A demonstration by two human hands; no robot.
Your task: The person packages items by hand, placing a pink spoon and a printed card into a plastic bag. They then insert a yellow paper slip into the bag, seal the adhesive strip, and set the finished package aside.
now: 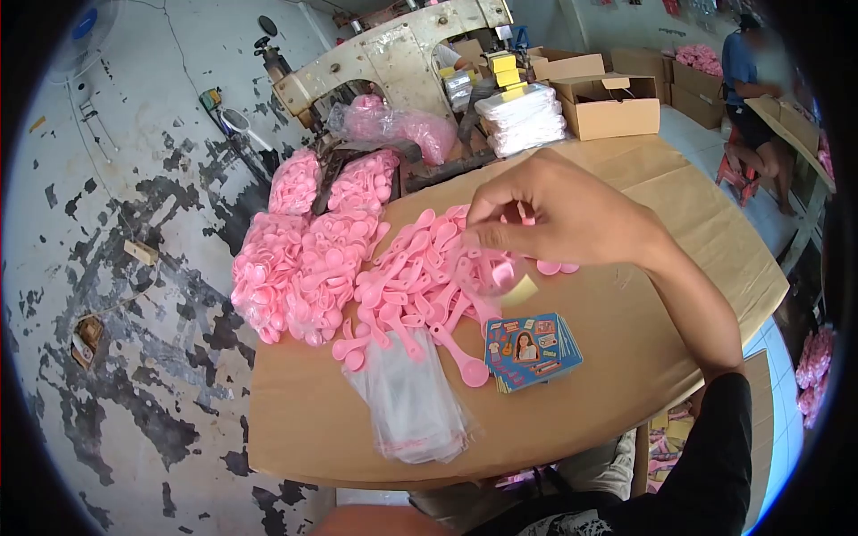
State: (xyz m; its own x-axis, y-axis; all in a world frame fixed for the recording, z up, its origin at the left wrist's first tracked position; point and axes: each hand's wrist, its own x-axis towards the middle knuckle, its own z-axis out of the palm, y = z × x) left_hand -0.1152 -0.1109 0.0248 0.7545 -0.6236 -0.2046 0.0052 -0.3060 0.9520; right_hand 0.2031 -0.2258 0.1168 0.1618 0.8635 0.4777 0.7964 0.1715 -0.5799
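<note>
My right hand (559, 214) is over the table with thumb and fingers pinched. From the pinch hangs a clear plastic bag (490, 275), with pink and a pale yellow slip showing in or behind it. Below lies a loose heap of pink measuring spoons (420, 268). Near the hand is a stack of blue printed cards (534, 351), a person's picture on the top one. Left of the cards lies a pile of flat clear plastic bags (411, 402). At the bottom edge a bare part of my left arm (375, 520) shows; its hand is out of view.
Bulging bags of pink spoons (304, 263) line the table's left side. Behind stand a worn metal machine (393, 58), a stack of white plastic packs (521, 121) and an open cardboard box (615, 116). Another person (751, 98) sits at the far right.
</note>
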